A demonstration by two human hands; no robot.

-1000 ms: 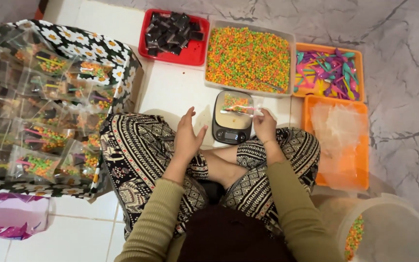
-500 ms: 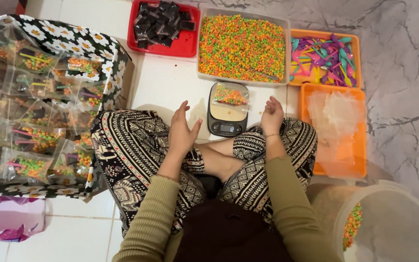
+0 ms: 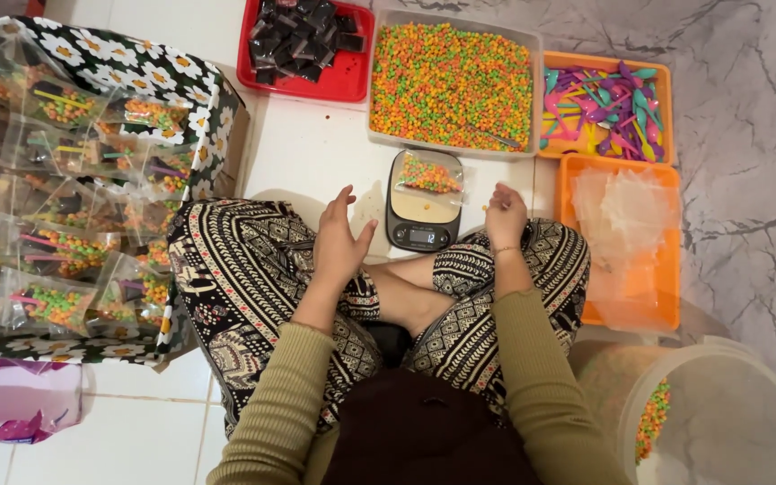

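So the person sits cross-legged on the floor with a small scale (image 3: 424, 199) right in front of their knees, and a clear bag (image 3: 431, 173) of orange-green puffs lies on it. Left hand (image 3: 341, 242) hangs open, fingers spread, just left of the scale, holding nothing. Right hand (image 3: 506, 214) sits just right of it, fingers loosely curled, empty as far as I can see. Behind the scale is a big tray (image 3: 453, 76) of the same puffs, with spoons (image 3: 604, 108) beside it.
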